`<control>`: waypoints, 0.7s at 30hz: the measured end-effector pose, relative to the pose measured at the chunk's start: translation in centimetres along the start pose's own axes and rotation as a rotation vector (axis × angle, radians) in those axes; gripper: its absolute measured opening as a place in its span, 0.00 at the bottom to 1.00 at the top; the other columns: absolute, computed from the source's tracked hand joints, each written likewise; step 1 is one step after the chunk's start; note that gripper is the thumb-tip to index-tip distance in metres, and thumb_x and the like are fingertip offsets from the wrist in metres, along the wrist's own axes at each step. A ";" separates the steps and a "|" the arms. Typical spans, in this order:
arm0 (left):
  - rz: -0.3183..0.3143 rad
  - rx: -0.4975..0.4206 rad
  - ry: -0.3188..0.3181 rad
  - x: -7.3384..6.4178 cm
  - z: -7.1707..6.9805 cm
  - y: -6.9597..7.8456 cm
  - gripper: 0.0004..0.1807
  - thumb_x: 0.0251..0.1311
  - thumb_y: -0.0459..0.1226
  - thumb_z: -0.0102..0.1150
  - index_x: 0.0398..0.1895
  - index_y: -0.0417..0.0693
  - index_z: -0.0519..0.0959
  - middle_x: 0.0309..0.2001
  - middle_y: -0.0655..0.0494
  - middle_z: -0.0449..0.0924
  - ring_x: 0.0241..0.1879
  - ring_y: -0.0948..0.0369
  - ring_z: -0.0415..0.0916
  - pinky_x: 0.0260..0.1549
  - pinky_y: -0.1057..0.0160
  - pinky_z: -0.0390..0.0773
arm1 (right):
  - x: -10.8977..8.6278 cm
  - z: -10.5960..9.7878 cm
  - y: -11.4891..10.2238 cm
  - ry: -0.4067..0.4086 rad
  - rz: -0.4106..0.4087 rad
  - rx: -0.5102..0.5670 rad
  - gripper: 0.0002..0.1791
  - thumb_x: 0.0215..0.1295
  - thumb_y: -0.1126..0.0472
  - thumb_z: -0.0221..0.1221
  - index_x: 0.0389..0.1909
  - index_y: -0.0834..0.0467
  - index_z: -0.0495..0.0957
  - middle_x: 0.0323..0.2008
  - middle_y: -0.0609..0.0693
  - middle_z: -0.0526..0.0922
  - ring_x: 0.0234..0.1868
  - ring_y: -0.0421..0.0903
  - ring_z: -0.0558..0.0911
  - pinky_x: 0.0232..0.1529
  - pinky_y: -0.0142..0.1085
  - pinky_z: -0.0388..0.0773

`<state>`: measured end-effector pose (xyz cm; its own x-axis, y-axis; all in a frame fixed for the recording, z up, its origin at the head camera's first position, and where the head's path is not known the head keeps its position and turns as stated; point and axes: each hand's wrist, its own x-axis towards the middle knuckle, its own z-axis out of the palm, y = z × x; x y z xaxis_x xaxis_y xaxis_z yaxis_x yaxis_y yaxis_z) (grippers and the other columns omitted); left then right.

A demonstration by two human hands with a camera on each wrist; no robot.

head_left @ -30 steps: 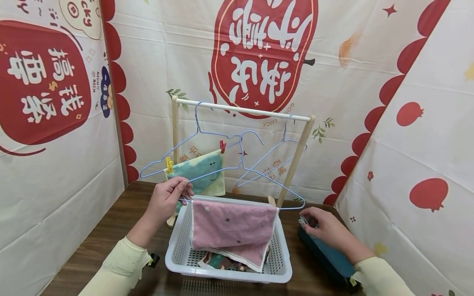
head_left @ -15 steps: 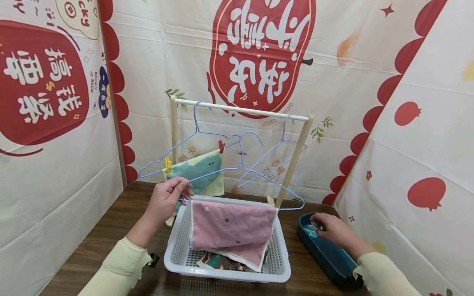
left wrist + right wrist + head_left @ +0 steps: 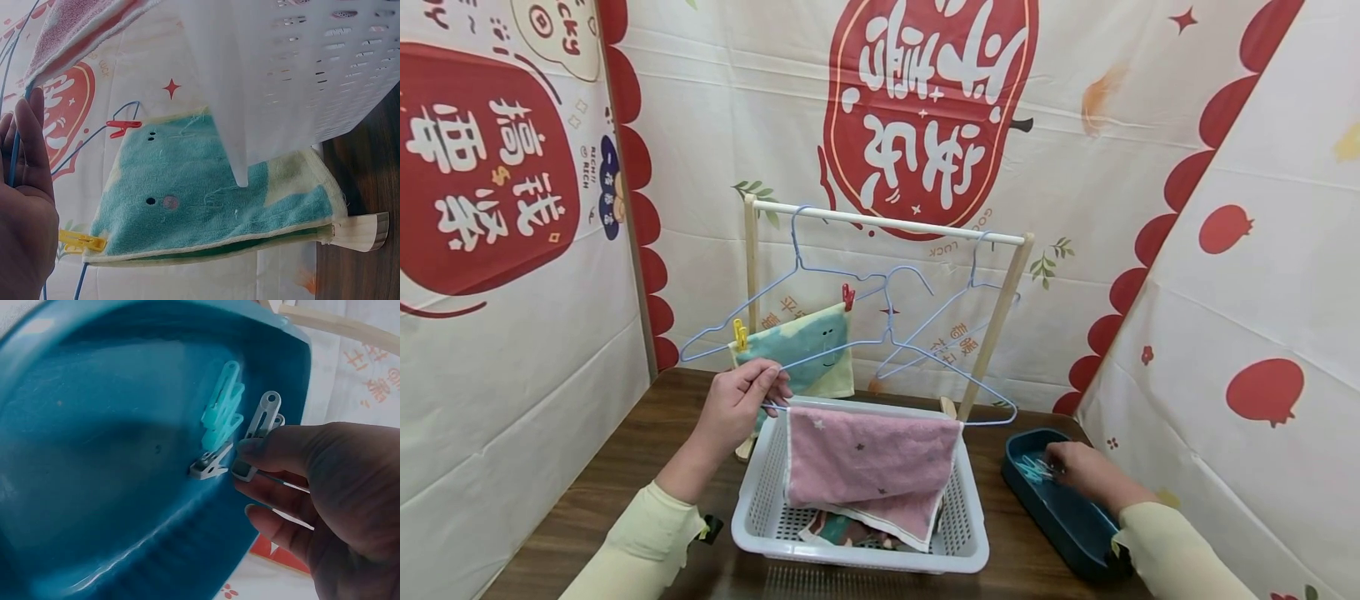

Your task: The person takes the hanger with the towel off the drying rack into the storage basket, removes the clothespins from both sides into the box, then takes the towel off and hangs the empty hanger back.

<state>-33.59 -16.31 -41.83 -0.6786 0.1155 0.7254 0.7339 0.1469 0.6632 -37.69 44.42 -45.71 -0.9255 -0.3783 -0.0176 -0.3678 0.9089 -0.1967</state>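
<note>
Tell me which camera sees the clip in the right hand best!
The right wrist view: the grey clip looks big there, pinched in the right hand and only partly covered. In the head view it's too small to make out; the left wrist view misses it.

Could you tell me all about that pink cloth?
The pink cloth looks like soft towelling, with white edging and scattered small stars. It hangs folded over the bottom bar of a blue hanger, above the basket, a lower corner drooping. Nothing visibly pins it; whether it touches the basket is unclear.
</note>
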 end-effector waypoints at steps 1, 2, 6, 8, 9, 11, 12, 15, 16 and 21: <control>-0.001 0.001 0.002 0.0 0.0 0.0 0.11 0.84 0.27 0.54 0.43 0.39 0.85 0.33 0.49 0.89 0.28 0.56 0.87 0.25 0.62 0.89 | 0.0 0.0 -0.1 -0.012 0.013 0.010 0.14 0.65 0.77 0.72 0.45 0.59 0.86 0.36 0.46 0.85 0.37 0.44 0.80 0.43 0.45 0.90; -0.002 0.001 0.003 0.0 0.0 0.0 0.11 0.84 0.27 0.54 0.42 0.39 0.85 0.33 0.49 0.89 0.28 0.56 0.87 0.25 0.62 0.89 | 0.1 0.1 -0.1 -0.022 0.009 0.013 0.13 0.65 0.77 0.71 0.45 0.59 0.86 0.36 0.46 0.85 0.37 0.45 0.80 0.43 0.45 0.90; 0.000 0.004 0.000 0.0 -0.1 -0.1 0.11 0.84 0.27 0.54 0.43 0.39 0.85 0.33 0.49 0.89 0.28 0.56 0.88 0.25 0.62 0.89 | 0.4 0.2 -0.4 -0.058 0.000 0.023 0.11 0.67 0.76 0.71 0.44 0.59 0.85 0.35 0.46 0.84 0.36 0.45 0.79 0.42 0.44 0.89; 0.002 0.005 -0.001 0.0 -0.1 -0.2 0.11 0.84 0.27 0.54 0.43 0.39 0.85 0.33 0.49 0.89 0.28 0.56 0.88 0.25 0.62 0.89 | 0.5 0.3 -0.5 -0.067 -0.017 0.007 0.11 0.67 0.75 0.72 0.43 0.58 0.86 0.35 0.46 0.83 0.36 0.45 0.79 0.41 0.42 0.88; 0.003 0.006 0.001 0.0 -0.1 -0.3 0.11 0.84 0.27 0.54 0.43 0.39 0.85 0.33 0.49 0.89 0.28 0.56 0.88 0.25 0.62 0.89 | 0.6 0.4 -0.6 -0.069 -0.022 0.001 0.11 0.66 0.75 0.73 0.42 0.58 0.86 0.34 0.45 0.83 0.36 0.44 0.78 0.41 0.42 0.88; 0.004 0.006 0.004 0.0 -0.1 -0.3 0.11 0.84 0.27 0.54 0.43 0.39 0.85 0.33 0.49 0.89 0.28 0.56 0.88 0.25 0.62 0.89 | 0.8 0.6 -0.5 -0.071 -0.043 -0.017 0.11 0.66 0.74 0.73 0.42 0.57 0.86 0.34 0.44 0.82 0.36 0.43 0.78 0.40 0.40 0.87; 0.004 0.005 0.005 0.0 -0.1 -0.4 0.11 0.84 0.27 0.54 0.43 0.39 0.85 0.33 0.49 0.89 0.28 0.56 0.87 0.25 0.62 0.89 | 0.9 0.7 -0.5 -0.071 -0.056 -0.029 0.11 0.66 0.74 0.74 0.41 0.57 0.86 0.34 0.44 0.82 0.35 0.43 0.78 0.39 0.39 0.86; 0.004 0.001 0.005 0.0 -0.1 -0.5 0.11 0.84 0.27 0.54 0.43 0.39 0.85 0.33 0.49 0.89 0.28 0.56 0.87 0.24 0.62 0.89 | 1.1 1.1 -0.4 -0.076 -0.063 -0.031 0.11 0.65 0.74 0.74 0.39 0.56 0.86 0.34 0.44 0.82 0.35 0.42 0.78 0.39 0.38 0.86; 0.002 -0.001 0.003 0.0 -0.1 -0.5 0.11 0.84 0.27 0.54 0.43 0.39 0.85 0.33 0.49 0.89 0.28 0.56 0.87 0.24 0.62 0.89 | 1.2 1.2 -0.4 -0.080 -0.061 -0.032 0.12 0.65 0.74 0.75 0.39 0.55 0.86 0.34 0.43 0.82 0.35 0.42 0.78 0.39 0.37 0.86; -0.002 -0.004 0.007 0.1 -0.2 -0.6 0.10 0.84 0.27 0.54 0.43 0.39 0.85 0.33 0.49 0.89 0.28 0.57 0.87 0.25 0.62 0.89 | 1.4 1.4 -0.8 -0.094 -0.023 -0.026 0.12 0.64 0.73 0.76 0.39 0.54 0.86 0.33 0.43 0.82 0.34 0.42 0.78 0.40 0.40 0.88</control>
<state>-34.03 -16.54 -42.13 -0.6800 0.1081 0.7252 0.7325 0.1433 0.6655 -38.60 42.92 -47.00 -0.9047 -0.4126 -0.1059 -0.3920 0.9037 -0.1725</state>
